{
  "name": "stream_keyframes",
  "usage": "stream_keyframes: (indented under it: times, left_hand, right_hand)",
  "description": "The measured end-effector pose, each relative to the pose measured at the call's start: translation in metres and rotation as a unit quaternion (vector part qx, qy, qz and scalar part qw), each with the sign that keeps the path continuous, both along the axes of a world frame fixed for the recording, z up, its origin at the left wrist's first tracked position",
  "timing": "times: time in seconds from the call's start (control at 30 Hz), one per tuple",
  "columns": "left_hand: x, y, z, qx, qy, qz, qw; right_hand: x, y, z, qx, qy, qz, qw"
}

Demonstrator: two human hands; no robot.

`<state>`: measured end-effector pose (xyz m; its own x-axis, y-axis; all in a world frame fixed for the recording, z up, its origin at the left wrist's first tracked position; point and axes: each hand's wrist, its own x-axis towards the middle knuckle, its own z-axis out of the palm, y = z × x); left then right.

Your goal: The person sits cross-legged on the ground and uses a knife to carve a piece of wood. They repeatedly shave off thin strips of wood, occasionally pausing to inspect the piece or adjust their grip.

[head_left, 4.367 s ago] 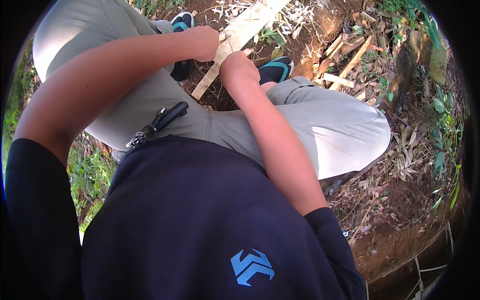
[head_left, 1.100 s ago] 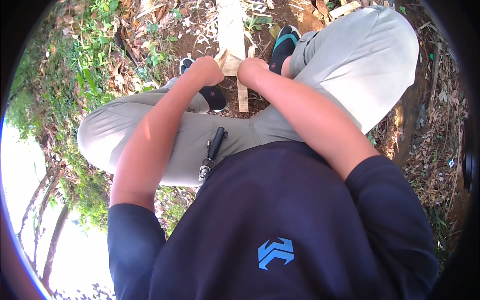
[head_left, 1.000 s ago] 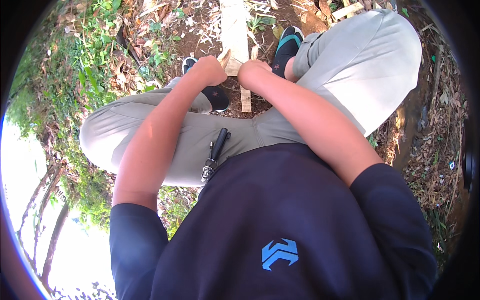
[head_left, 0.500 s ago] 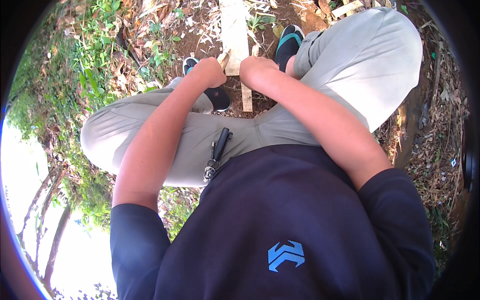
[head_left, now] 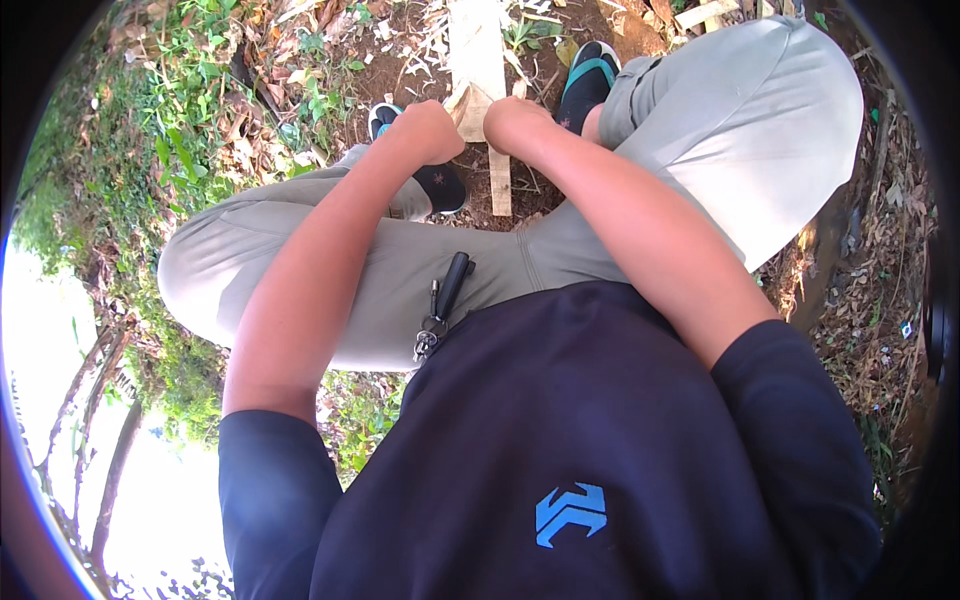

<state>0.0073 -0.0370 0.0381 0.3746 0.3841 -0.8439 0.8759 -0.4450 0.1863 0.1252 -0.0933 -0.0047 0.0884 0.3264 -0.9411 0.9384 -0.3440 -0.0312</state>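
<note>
Nearest the camera is the person's dark navy shirt (head_left: 560, 450), filling the frame toward 6 o'clock. Just above it a black key holder (head_left: 445, 305) hangs at the waist of the grey trousers (head_left: 330, 270). Toward 12 o'clock, the left hand (head_left: 430, 130) and right hand (head_left: 515, 125) are each curled into a closed grip on the near end of a pale wooden plank (head_left: 478, 60) (what the fingers press underneath cannot be told). The plank runs away over bare soil, between two teal-strapped sandals (head_left: 590, 75).
</note>
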Motion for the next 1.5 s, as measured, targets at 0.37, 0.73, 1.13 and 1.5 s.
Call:
stream_keyframes:
  times: [0.37, 0.73, 1.13, 1.5]
  left_hand:
    - [-0.006, 0.001, -0.008, 0.010, 0.022, 0.019, 1.000]
    - [-0.022, 0.037, -0.001, -0.087, 0.034, 0.130, 0.987]
    - [-0.011, 0.000, 0.003, -0.081, 0.012, 0.129, 0.988]
    - [-0.002, 0.005, 0.007, -0.083, 0.015, 0.193, 0.978]
  right_hand:
    - [-0.013, -0.021, 0.049, 0.068, -0.002, -0.132, 0.989]
    - [-0.024, -0.004, 0.048, 0.109, 0.030, -0.081, 0.990]
    - [0.003, 0.009, 0.031, 0.039, 0.031, 0.016, 0.999]
    - [-0.009, -0.009, 0.045, 0.057, 0.030, -0.088, 0.994]
